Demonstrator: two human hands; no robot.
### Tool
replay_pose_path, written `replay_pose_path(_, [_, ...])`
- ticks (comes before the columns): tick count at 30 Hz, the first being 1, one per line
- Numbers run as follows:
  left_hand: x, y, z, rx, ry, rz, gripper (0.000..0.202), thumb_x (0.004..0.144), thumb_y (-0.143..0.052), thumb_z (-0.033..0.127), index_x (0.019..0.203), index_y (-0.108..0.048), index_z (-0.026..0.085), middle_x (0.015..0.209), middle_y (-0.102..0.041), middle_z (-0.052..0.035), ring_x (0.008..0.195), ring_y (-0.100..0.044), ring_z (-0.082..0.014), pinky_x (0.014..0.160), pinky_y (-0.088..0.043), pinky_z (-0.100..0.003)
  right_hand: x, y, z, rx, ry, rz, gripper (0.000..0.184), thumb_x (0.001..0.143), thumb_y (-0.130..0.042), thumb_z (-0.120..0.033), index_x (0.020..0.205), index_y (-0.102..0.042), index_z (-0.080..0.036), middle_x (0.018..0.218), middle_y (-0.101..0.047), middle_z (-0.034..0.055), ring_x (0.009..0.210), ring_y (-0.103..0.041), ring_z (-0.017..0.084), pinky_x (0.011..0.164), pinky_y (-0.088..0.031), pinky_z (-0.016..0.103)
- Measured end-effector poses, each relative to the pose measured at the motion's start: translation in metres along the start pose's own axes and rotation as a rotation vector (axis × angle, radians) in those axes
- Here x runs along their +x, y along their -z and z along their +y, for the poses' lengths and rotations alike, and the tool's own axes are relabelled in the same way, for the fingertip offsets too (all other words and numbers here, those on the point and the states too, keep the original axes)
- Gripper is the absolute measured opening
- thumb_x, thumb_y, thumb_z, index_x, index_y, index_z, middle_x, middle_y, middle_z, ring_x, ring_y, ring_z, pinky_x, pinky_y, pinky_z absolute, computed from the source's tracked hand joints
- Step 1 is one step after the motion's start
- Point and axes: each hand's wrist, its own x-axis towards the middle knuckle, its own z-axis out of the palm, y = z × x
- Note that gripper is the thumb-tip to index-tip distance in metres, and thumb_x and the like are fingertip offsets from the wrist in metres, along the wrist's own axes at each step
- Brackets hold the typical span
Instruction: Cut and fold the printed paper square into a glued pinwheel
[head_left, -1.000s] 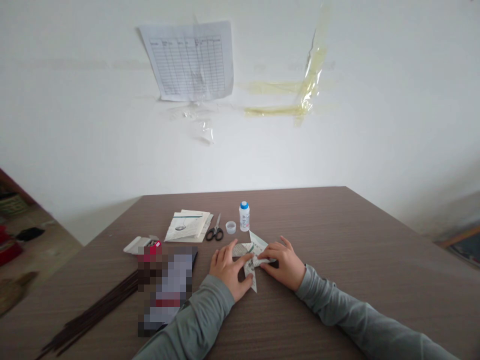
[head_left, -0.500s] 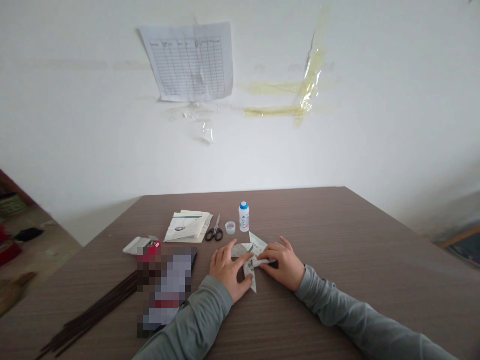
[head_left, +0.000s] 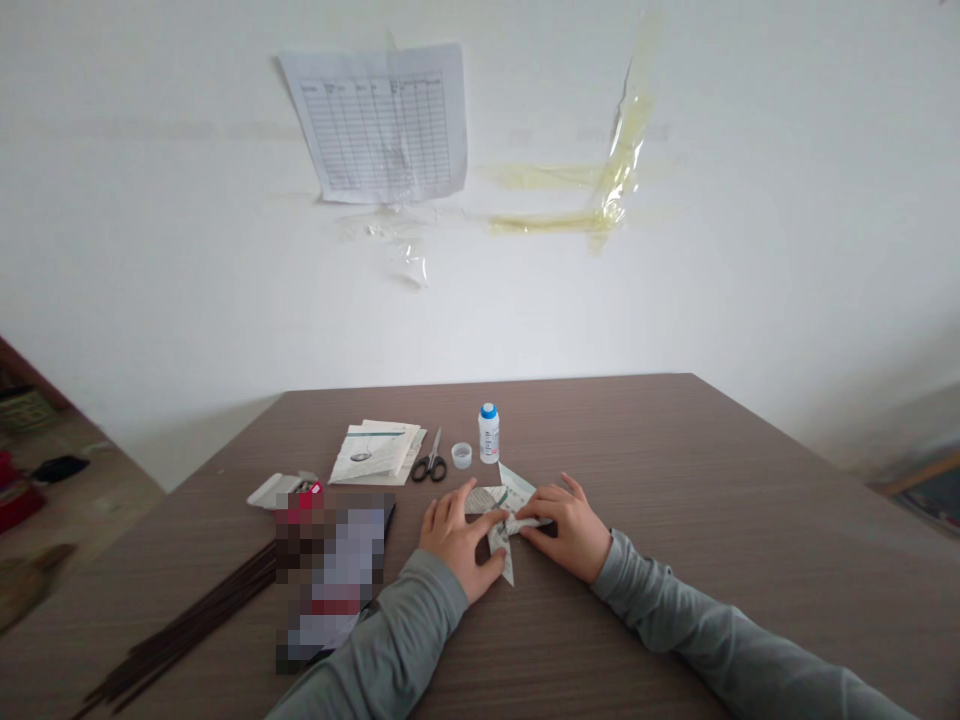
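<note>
A paper pinwheel [head_left: 517, 490] folded from printed paper lies on the table between my hands, its pointed blades spreading from a folded middle. My left hand [head_left: 459, 540] holds it from the left: the index fingertip presses near the middle and the thumb is at the lower blade, while the other fingers are spread. From the right, my right hand [head_left: 566, 525] pinches the right-hand blade between thumb and fingers, with one finger raised. The fingers cover part of the pinwheel's centre and right side.
Behind the pinwheel stand a white bottle with a blue cap [head_left: 489, 435] and a small clear cap [head_left: 461, 456]. Scissors [head_left: 430, 462] and stacked paper sheets [head_left: 375, 452] lie left. Nearer are a small open box [head_left: 281, 491], dark thin sticks [head_left: 195, 620] and a blurred-out flat object [head_left: 341, 570].
Almost nothing differs. Both hands keep their places on the pinwheel, with only a tiny shift of the paper and fingers near its centre.
</note>
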Motion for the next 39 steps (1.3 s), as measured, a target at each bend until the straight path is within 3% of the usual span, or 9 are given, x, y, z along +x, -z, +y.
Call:
replay_pose_path(12, [0.0000,-0.0008,0.0006,0.010,0.003,0.006,0.059,0.089,-0.103,0.026,0.144,-0.103,0.047,0.191,-0.076,-0.0111,0.168,-0.077,-0.0514,0.146,-0.060,-0.073,-0.0008,-0.0014,0.0028,0.005,0.017,0.015,0.014,0.106,-0.093,-0.036,0.117,-0.101,-0.040,0.122,-0.099,0.0092,0.125,-0.094,0.044,0.150,-0.043,0.092])
replay_pose_path(23, [0.0003,-0.0027,-0.0006,-0.001,0.004,0.020,0.064,0.088,-0.105,0.033,0.150,-0.101,0.047,0.189,-0.077,-0.0146,0.166,-0.079,-0.0524,0.144,-0.061,-0.072,-0.0006,0.0014,-0.0001,-0.003,0.001,0.003,0.014,0.104,-0.095,-0.034,0.115,-0.101,-0.041,0.122,-0.099,0.0084,0.124,-0.094,0.044,0.150,-0.043,0.091])
replay_pose_path(39, [0.0012,0.0009,0.0009,-0.001,0.010,-0.005,0.061,0.090,-0.103,0.035,0.149,-0.101,0.050,0.192,-0.075,-0.0102,0.166,-0.076,-0.0529,0.144,-0.059,-0.072,-0.0014,0.0006,0.0019,0.004,0.033,0.030,0.011,0.105,-0.093,-0.037,0.113,-0.100,-0.040,0.119,-0.099,0.0086,0.121,-0.094,0.043,0.149,-0.046,0.088])
